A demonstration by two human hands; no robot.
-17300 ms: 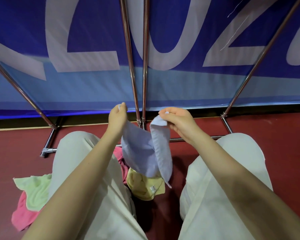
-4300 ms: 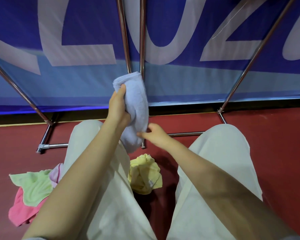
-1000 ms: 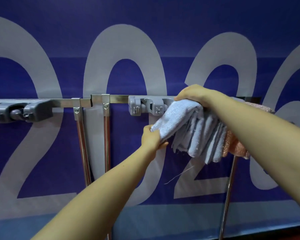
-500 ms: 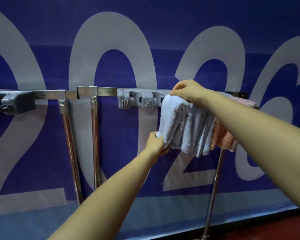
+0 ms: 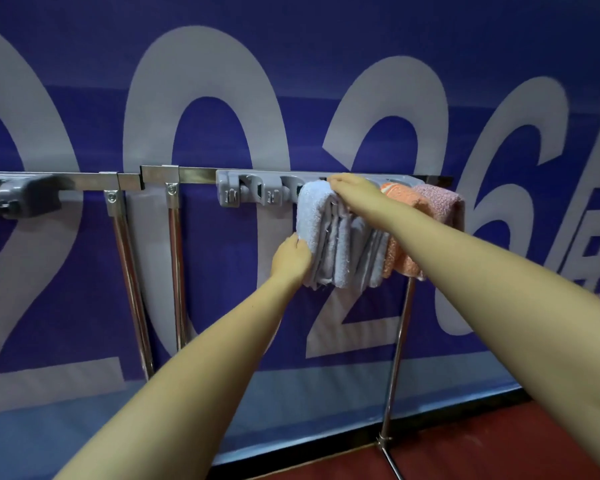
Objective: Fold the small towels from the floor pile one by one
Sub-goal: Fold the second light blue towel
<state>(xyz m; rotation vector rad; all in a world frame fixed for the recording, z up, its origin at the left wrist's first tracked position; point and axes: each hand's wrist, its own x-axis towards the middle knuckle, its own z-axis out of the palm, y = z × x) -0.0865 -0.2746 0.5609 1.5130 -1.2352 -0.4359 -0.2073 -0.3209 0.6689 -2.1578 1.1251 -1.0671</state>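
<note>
Folded towels [image 5: 329,237] hang over the rail [image 5: 194,175] I face, right of its clip holder [image 5: 253,192], banner [image 5: 222,81] behind.

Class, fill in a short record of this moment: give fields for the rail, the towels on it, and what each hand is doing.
rail: metal bar with a grey clip holder
blue towels: folded light blue towels draped over the rail
other towels: orange towel and pink towel to their right
left hand: left hand touches the blue towels' lower left edge
right hand: right hand rests on top of the blue towels
</note>
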